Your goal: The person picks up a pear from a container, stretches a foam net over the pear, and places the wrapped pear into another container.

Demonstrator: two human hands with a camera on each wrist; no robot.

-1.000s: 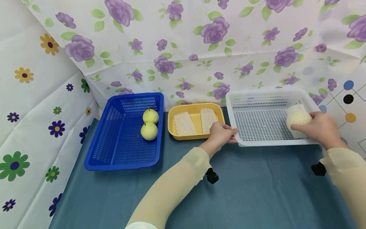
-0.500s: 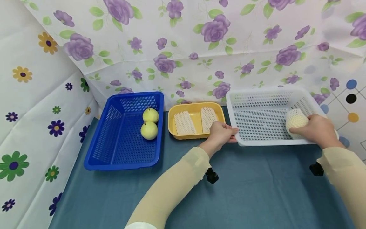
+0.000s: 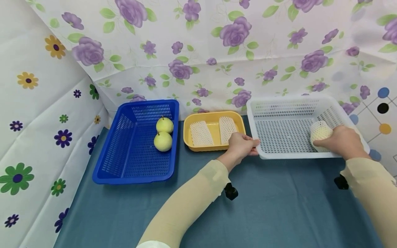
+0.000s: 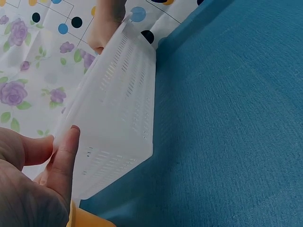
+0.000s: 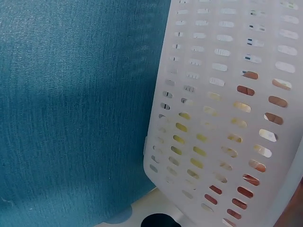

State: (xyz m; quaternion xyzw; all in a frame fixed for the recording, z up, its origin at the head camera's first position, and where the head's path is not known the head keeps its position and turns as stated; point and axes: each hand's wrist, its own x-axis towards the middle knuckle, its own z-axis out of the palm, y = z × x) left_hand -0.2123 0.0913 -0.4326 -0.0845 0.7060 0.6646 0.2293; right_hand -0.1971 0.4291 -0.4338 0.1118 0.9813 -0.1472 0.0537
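A pear in a white foam net is inside the right end of the white plastic basket. My right hand holds it from the right, thumb in front; the other fingers are mostly hidden. At the basket's near left corner, my left hand pinches the rim. The left wrist view shows that hand with thumb and fingers on the basket's edge. Through the slots of the basket wall, the right wrist view gives glimpses of the yellowish pear and fingers.
Left of the white basket is a yellow tray with two flat foam nets. Further left, a blue basket holds two bare pears. Blue cloth covers the table; flowered sheets hang behind.
My right hand has moved slightly left and lower into the white basket with the netted pear. My left hand has stayed on the rim.
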